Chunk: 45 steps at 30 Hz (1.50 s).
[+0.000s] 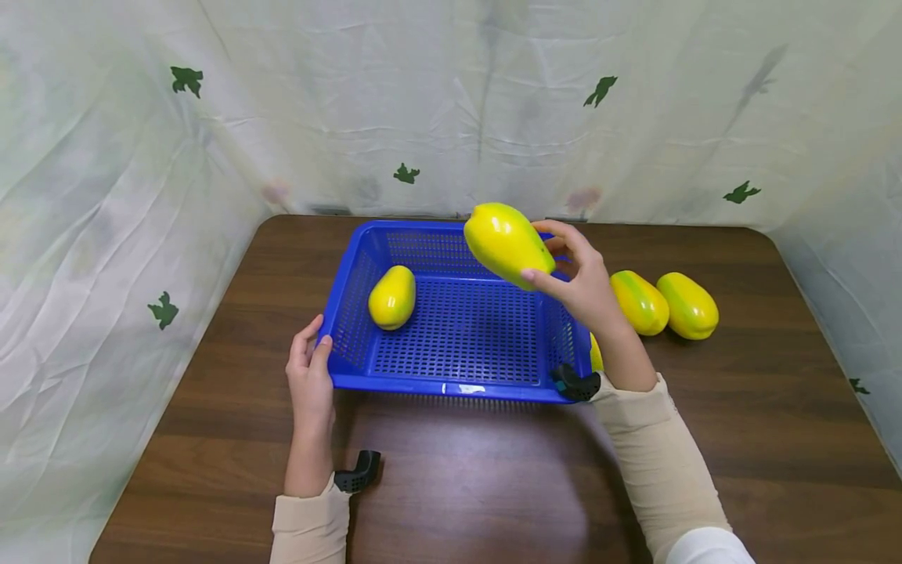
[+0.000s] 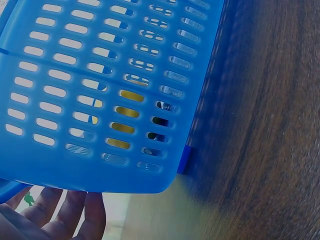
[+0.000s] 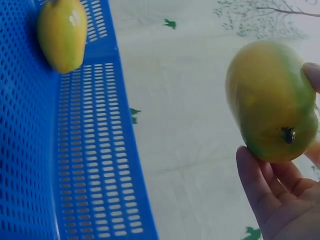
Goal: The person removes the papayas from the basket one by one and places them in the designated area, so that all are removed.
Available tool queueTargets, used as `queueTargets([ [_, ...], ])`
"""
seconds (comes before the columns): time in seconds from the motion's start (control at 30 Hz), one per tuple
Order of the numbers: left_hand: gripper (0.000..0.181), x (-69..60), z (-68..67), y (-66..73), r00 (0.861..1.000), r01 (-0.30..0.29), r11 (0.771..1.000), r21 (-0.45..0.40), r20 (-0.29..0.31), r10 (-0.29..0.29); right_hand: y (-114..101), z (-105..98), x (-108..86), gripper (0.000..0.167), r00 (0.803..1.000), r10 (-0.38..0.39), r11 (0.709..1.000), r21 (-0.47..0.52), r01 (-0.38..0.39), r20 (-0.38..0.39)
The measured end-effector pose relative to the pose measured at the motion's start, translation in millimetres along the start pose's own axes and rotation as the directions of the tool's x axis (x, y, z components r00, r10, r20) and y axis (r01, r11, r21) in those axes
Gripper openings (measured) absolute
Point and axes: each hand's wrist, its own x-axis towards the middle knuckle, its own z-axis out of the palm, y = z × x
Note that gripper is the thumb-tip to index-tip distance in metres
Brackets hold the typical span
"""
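Note:
A blue plastic basket (image 1: 395,383) with slotted walls stands on the table. My left hand (image 1: 310,384) grips its left rim near the front corner; in the left wrist view, fingers (image 2: 92,215) curl at the rim beyond the slotted wall (image 2: 60,170). Above the basket's right back part, my right hand (image 1: 585,282) holds a glossy yellow papaya (image 1: 502,243) between thumb and fingers. The right wrist view shows this papaya (image 3: 267,100) with a green streak and its dark stem end. Inside the basket, one papaya (image 1: 392,298) lies toward the left.
Two yellow-green papayas (image 1: 639,303) (image 1: 688,306) lie side by side on the brown wooden table (image 1: 761,407), right of the basket. Part of another papaya (image 1: 597,354) shows between the basket and my right forearm. Pale curtains (image 1: 338,102) with green leaf shapes surround the table.

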Motion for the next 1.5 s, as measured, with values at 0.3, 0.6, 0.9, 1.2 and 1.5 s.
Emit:
queueTargets([
  [0.3,0.034,0.6,-0.5,-0.8,1.0,-0.007,1.0,0.003,-0.004,0.007,22.0,-23.2,-17.2,0.053,0.988,-0.047,0.994,0.088,0.061,-0.145],
  [0.6,0.034,0.1,-0.5,0.2,1.0,-0.004,1.0,-0.005,-0.01,0.004,24.6,-40.3,-40.9,0.055,0.97,0.058,0.993,0.116,-0.032,-0.235],
  [0.9,0.034,-0.6,-0.3,0.7,1.0,-0.004,1.0,0.002,0.001,0.004,35.4,-52.1,-65.3,0.052,0.939,0.043,0.998,0.056,-0.025,-0.341],
  [1.2,0.034,-0.2,-0.2,-1.2,1.0,-0.008,1.0,0.005,0.003,0.008,60.9,-64.1,-95.1,0.053,0.904,0.112,0.986,-0.068,-0.153,-0.413],
  [1.5,0.033,0.1,0.1,-1.8,1.0,-0.011,1.0,0.006,-0.005,0.011,77.3,-68.6,-120.1,0.055,0.886,0.131,0.973,-0.114,-0.201,-0.444],
])
